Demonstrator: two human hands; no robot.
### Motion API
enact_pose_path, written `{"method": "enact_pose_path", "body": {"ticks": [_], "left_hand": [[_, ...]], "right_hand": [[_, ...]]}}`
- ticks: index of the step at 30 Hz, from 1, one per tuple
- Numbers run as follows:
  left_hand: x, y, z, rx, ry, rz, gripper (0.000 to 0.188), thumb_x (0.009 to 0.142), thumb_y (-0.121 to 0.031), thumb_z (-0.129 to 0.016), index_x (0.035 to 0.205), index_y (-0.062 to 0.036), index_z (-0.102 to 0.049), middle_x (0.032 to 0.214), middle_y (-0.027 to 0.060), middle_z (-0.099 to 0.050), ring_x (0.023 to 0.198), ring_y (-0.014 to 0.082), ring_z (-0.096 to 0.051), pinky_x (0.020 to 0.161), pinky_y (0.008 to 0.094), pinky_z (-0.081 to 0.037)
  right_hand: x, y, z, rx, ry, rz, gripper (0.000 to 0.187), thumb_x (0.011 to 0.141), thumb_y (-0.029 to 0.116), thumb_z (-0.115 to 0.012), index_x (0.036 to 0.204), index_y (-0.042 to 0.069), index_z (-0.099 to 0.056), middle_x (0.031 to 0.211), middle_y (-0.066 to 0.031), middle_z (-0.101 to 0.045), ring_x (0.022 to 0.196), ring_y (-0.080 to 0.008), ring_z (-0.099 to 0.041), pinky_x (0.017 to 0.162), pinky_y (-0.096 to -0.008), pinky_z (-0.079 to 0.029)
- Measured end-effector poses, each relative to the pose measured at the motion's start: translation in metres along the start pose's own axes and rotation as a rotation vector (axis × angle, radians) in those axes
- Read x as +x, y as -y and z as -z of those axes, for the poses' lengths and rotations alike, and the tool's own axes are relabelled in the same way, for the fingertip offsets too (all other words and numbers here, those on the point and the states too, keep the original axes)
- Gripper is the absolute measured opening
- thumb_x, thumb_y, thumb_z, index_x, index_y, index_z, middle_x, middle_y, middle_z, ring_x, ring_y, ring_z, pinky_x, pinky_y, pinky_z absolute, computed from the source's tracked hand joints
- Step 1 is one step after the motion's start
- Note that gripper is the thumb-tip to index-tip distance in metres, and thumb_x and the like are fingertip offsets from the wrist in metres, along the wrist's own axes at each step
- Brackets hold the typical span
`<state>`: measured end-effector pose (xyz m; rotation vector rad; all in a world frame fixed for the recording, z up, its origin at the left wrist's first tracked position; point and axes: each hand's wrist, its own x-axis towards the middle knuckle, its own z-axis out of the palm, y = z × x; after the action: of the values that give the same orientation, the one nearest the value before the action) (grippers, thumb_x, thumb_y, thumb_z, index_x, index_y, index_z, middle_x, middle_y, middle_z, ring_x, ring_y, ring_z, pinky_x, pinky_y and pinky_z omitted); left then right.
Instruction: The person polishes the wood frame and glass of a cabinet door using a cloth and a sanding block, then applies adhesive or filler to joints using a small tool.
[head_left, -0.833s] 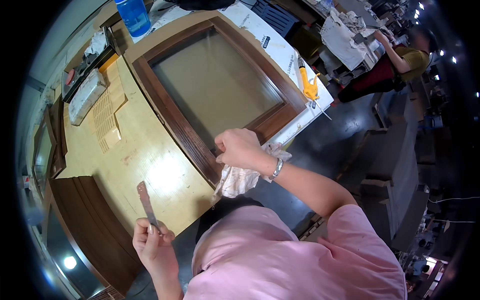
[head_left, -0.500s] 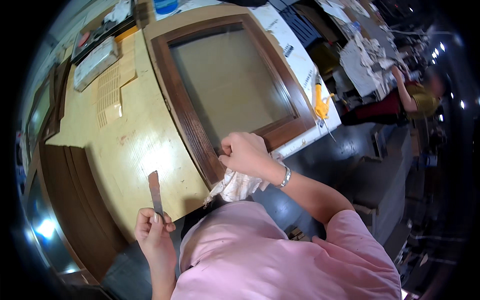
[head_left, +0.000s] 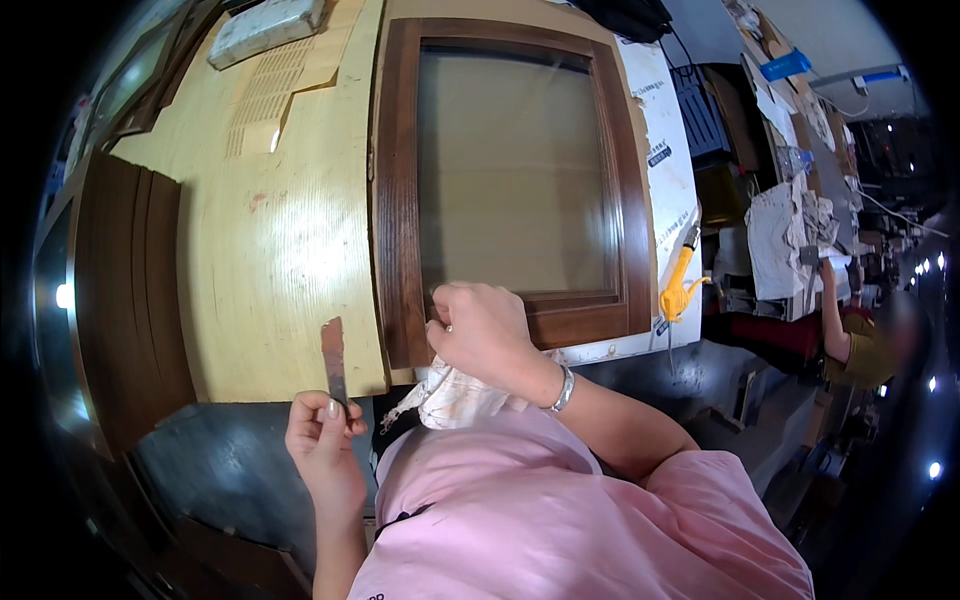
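My left hand (head_left: 325,432) is closed around the lower end of a thin flat scraper (head_left: 335,358). Its metal blade points up over the table and carries a reddish-brown smear. My right hand (head_left: 484,328) is closed, fingers curled, over the near left corner of a dark brown wooden door (head_left: 400,200) with a glass panel (head_left: 515,170). From beneath that hand a stained white rag (head_left: 455,397) hangs down past the table's near edge, against my pink shirt. The right fingertips are partly hidden, and anything small between them does not show.
The door lies flat beside a pale yellow board (head_left: 270,240). More brown panels (head_left: 130,290) stand at the left. A yellow air blow gun (head_left: 682,285) sits on the right edge. A wrapped block (head_left: 268,30) is at the far left. Another person (head_left: 850,345) works at the right.
My view has turned, so the door now looks straighter and the table has shifted in the picture. Both hands keep their holds, the right one still at the door's near left corner.
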<state>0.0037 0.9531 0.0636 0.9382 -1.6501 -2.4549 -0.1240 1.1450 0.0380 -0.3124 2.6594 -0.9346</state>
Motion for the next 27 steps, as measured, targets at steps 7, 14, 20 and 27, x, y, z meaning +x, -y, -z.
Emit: {"method": "enact_pose_path", "body": {"ticks": [7,14,20,27], "left_hand": [[-0.008,0.023,-0.009,0.180,-0.018,-0.075,0.012,0.097,-0.011,-0.064,0.093,-0.0034,-0.056,0.079,0.0061,-0.064,0.067,0.0096,-0.057,0.064,0.0233,-0.048],[-0.010,0.042,-0.016,0.354,-0.045,-0.098,0.013,0.098,-0.011,-0.063,0.091,-0.0045,-0.055,0.076,0.0022,-0.060,0.066,0.0063,-0.053,0.061,0.0206,-0.043],[-0.009,0.048,-0.019,0.491,-0.064,-0.167,0.013,0.098,-0.009,-0.061,0.090,-0.0022,-0.054,0.071,0.0019,-0.060,0.062,0.0057,-0.054,0.057,0.0206,-0.043],[-0.004,0.048,-0.025,0.679,-0.071,-0.281,0.011,0.094,-0.004,-0.062,0.086,-0.0002,-0.055,0.068,0.0042,-0.061,0.061,0.0087,-0.057,0.058,0.0239,-0.045]], "right_hand": [[-0.030,-0.007,0.023,-0.130,0.051,0.165,0.031,0.071,0.016,-0.076,0.097,0.006,-0.065,0.099,-0.0101,-0.058,0.091,-0.0296,-0.064,0.069,-0.0449,-0.053],[-0.043,-0.029,0.014,-0.224,-0.084,0.326,0.047,0.063,0.011,-0.081,0.105,0.005,-0.061,0.100,-0.0091,-0.052,0.087,-0.0269,-0.064,0.067,-0.0388,-0.055],[-0.032,-0.028,0.011,-0.214,-0.095,0.360,0.045,0.063,0.009,-0.079,0.104,0.001,-0.062,0.098,-0.0097,-0.052,0.083,-0.0264,-0.064,0.064,-0.0375,-0.054],[-0.030,-0.030,0.010,-0.224,-0.095,0.377,0.044,0.064,0.010,-0.078,0.104,0.001,-0.062,0.097,-0.0100,-0.051,0.082,-0.0258,-0.064,0.062,-0.0371,-0.053]]}}
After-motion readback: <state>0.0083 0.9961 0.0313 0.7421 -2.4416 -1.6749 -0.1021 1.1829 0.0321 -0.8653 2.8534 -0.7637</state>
